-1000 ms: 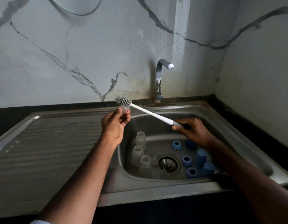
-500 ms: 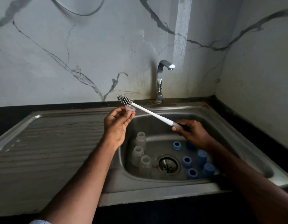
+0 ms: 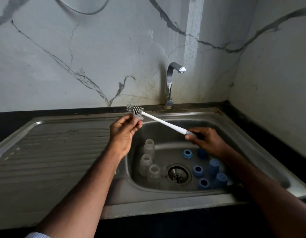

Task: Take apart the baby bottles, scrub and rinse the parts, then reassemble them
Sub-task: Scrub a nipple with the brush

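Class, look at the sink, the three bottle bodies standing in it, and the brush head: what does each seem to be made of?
Sink: likely stainless steel, brushed and dull, with grey metallic sheen and pressed drainboard ridges.
Bottle bodies: probably frosted translucent plastic; the basin shows faintly through them.
Brush head: looks like grey silicone or rubber, with thick, evenly spaced fins instead of fine bristles, though the picture leaves it open.

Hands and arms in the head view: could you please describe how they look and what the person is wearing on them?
Both hands, left and right, are bare, with no gloves, rings or watch showing. The forearms are bare too. Only at the left arm's lower end does a pale sleeve edge with fine stripes show. The right arm leaves the picture with no sleeve visible.
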Demonstrator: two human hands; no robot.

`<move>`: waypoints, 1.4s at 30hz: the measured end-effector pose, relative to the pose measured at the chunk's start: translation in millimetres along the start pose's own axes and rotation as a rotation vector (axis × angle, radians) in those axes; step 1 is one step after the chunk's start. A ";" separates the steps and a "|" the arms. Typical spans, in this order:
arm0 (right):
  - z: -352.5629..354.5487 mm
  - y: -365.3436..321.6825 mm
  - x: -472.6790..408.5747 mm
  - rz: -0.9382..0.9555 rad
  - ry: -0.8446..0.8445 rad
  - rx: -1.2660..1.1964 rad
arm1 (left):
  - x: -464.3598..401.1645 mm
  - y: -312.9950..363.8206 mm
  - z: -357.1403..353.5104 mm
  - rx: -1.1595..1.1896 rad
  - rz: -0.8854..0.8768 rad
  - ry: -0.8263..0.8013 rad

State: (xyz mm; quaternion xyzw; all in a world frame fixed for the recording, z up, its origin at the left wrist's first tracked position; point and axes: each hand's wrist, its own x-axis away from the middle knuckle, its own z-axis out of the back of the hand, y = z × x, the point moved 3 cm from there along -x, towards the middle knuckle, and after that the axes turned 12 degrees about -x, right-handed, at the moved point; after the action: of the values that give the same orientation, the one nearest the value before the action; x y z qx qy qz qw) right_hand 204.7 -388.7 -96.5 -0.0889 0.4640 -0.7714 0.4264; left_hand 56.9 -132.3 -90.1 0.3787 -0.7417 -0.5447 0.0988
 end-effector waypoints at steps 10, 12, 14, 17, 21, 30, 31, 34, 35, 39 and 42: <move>-2.5 -3.9 0.7 0.028 -0.009 0.004 | 2.6 0.0 -6.3 -0.022 -0.012 -0.037; 1.4 -2.8 1.6 0.020 0.007 -0.012 | -2.4 4.6 -2.8 0.053 -0.010 0.038; 7.8 1.3 3.1 0.005 0.008 -0.014 | -8.7 9.2 7.2 0.090 -0.023 0.091; 3.4 1.8 1.4 -0.001 -0.013 0.010 | -3.8 3.7 6.4 -0.007 -0.016 0.020; 1.5 0.1 -0.7 0.006 -0.007 0.025 | 1.1 -1.4 -0.4 -0.088 -0.026 -0.076; 5.4 8.8 0.3 -0.026 -0.071 0.006 | -7.0 -0.7 7.6 -0.057 0.039 0.029; 6.1 8.7 0.6 -0.021 -0.065 0.002 | -8.2 -0.1 10.6 -0.065 0.054 0.052; 10.9 5.2 3.1 -0.002 -0.003 -0.014 | -11.6 -0.3 18.8 -0.146 0.063 0.056; 11.5 3.6 3.7 0.007 0.009 -0.021 | -11.9 -1.3 19.4 -0.174 0.057 0.043; 7.1 1.9 -0.2 0.042 0.017 -0.014 | -7.9 -7.9 9.7 -0.203 0.038 -0.015; 4.6 4.4 -1.5 0.022 -0.004 0.026 | -8.0 -10.6 5.2 -0.306 -0.021 -0.018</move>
State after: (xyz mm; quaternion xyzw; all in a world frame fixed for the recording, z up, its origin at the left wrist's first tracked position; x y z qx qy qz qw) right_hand 210.6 -391.5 -97.0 -0.0799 0.4537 -0.7726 0.4368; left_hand 64.4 -124.3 -99.3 0.3621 -0.6468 -0.6557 0.1432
